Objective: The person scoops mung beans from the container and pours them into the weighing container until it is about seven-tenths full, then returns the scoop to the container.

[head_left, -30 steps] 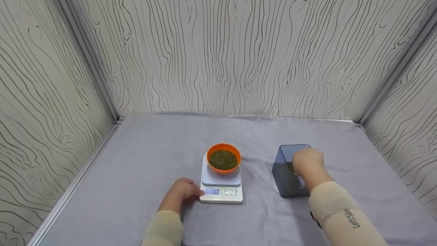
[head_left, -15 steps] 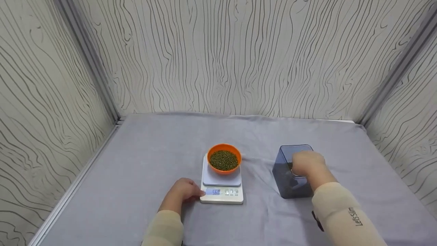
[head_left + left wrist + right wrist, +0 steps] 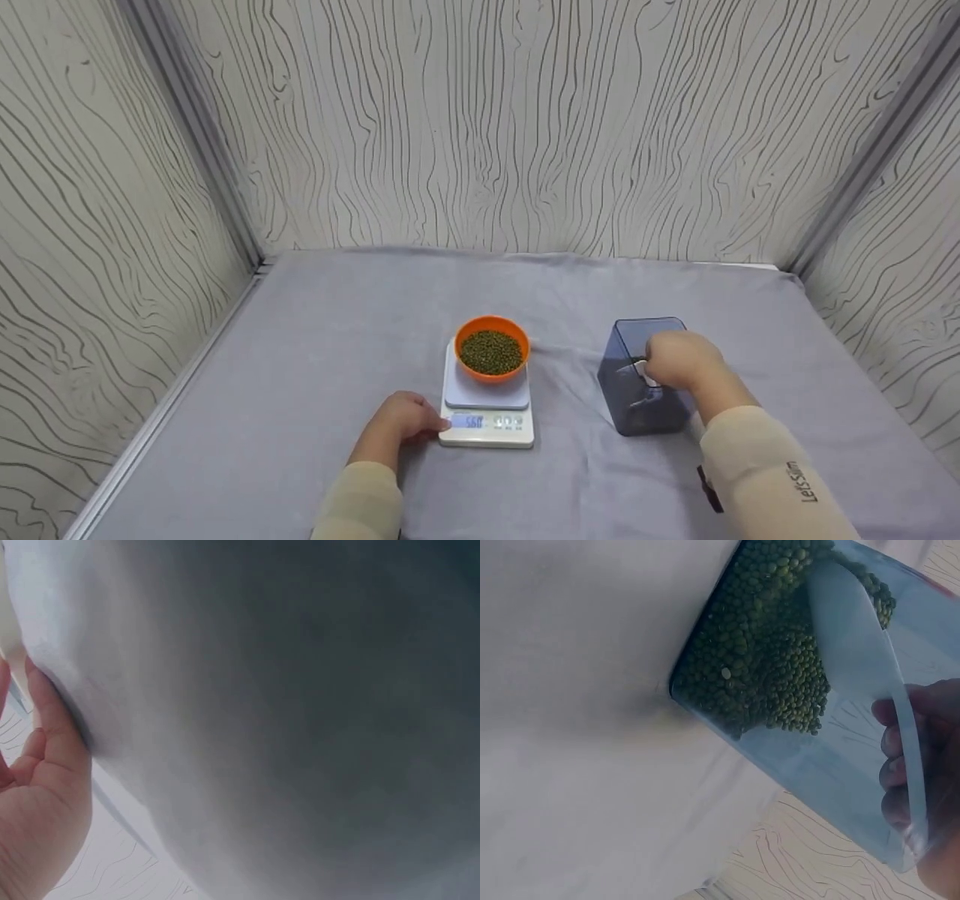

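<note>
In the head view my left hand (image 3: 406, 417) holds the left front corner of a white kitchen scale (image 3: 487, 437), thumb beside its lit display. On the scale's platform stands an orange bowl (image 3: 493, 324) of mung beans (image 3: 491, 352). My right hand (image 3: 681, 361) reaches into the mouth of a clear blue-grey bin (image 3: 626, 405). The right wrist view, through the bin's wall, shows its fingers curled round the handle of a white spoon (image 3: 851, 634). The spoon's head dips into green mung beans (image 3: 795, 675) at the bin's bottom. Cloth fills most of the left wrist view, with the left hand (image 3: 52, 787) at its edge.
A grey cloth (image 3: 337, 315) covers the table. Wood-grain patterned panels (image 3: 480, 127) enclose the back and both sides, with metal rails (image 3: 199, 135) at the corners. The scale and the bin stand apart, with cloth between them.
My right hand has shifted slightly right at the bin's mouth, and part of the white spoon now shows below it. The left hand, scale and bowl stay in place.
</note>
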Available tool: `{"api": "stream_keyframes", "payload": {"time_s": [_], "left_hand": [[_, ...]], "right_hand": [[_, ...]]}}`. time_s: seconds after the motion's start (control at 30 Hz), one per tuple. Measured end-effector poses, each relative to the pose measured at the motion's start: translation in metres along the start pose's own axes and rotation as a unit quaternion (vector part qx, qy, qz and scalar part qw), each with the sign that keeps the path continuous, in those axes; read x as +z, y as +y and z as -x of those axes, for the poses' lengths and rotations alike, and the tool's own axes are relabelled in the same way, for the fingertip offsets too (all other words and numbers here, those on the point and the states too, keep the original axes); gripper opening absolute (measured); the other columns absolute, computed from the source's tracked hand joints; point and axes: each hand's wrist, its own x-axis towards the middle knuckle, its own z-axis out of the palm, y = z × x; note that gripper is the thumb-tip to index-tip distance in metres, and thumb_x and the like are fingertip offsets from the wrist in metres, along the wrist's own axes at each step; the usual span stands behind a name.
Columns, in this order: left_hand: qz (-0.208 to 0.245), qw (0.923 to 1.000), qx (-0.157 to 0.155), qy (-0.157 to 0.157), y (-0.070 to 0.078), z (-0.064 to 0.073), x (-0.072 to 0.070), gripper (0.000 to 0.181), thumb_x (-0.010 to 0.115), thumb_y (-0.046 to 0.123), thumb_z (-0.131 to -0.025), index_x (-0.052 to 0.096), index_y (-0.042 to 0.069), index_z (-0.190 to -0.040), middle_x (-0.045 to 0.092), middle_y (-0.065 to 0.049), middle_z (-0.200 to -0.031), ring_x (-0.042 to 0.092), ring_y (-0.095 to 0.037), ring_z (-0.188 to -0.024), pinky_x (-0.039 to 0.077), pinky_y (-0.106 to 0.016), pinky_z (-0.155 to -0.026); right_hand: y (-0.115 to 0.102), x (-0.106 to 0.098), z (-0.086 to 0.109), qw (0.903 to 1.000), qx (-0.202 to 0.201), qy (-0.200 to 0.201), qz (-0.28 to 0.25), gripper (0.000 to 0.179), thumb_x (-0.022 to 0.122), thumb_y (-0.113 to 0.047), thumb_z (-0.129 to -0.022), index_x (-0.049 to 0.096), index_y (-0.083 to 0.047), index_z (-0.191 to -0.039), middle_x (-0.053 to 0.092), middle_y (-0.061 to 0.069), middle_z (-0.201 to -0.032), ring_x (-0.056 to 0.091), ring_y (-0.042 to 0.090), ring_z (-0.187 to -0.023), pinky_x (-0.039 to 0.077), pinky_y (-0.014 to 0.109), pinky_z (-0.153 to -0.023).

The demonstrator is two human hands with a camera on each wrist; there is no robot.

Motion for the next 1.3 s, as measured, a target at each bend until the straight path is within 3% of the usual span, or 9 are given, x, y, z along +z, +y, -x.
{"api": "stream_keyframes", "payload": {"time_s": [0.37, 0.83, 1.1, 1.3], "left_hand": [[-0.016, 0.9999, 0.000, -0.002, 0.001, 0.000, 0.000, 0.022, 0.076, 0.025, -0.071, 0.063, 0.008, -0.074, 0.055, -0.004, -0.072, 0.050, -0.019, -0.071, 0.041, -0.032, -0.063], [0.008, 0.9998, -0.013, -0.008, 0.001, -0.002, 0.001, 0.021, 0.077, 0.023, -0.071, 0.062, 0.008, -0.076, 0.056, -0.004, -0.072, 0.051, -0.019, -0.069, 0.041, -0.030, -0.061], [0.011, 0.9996, 0.024, -0.003, -0.001, 0.003, 0.000, 0.021, 0.077, 0.020, -0.070, 0.061, 0.007, -0.071, 0.054, -0.001, -0.066, 0.050, -0.016, -0.065, 0.040, -0.027, -0.058], [0.011, 0.9998, 0.018, -0.003, -0.001, 0.003, 0.000, 0.022, 0.077, 0.022, -0.070, 0.060, 0.008, -0.071, 0.054, -0.002, -0.066, 0.049, -0.017, -0.065, 0.040, -0.028, -0.058]], "right_hand": [[0.007, -0.015, 0.005, 0.9998, 0.001, 0.011, -0.014, 0.013, 0.051, -0.013, -0.073, 0.057, -0.012, -0.061, 0.052, 0.000, -0.061, 0.044, 0.020, -0.058, 0.038, 0.040, -0.054], [0.021, -0.023, 0.015, 0.9979, 0.000, 0.015, -0.063, 0.017, 0.049, -0.014, -0.078, 0.052, -0.013, -0.061, 0.047, 0.000, -0.060, 0.042, 0.018, -0.058, 0.032, 0.033, -0.051], [0.031, -0.025, 0.020, 0.9936, -0.017, 0.020, -0.110, 0.025, 0.047, -0.012, -0.079, 0.038, -0.017, -0.056, 0.036, -0.004, -0.053, 0.035, 0.014, -0.051, 0.028, 0.030, -0.048], [0.038, -0.023, 0.023, 0.9904, -0.018, 0.020, -0.136, 0.022, 0.048, -0.012, -0.080, 0.045, -0.014, -0.058, 0.043, -0.003, -0.055, 0.040, 0.014, -0.052, 0.032, 0.030, -0.049]]}}
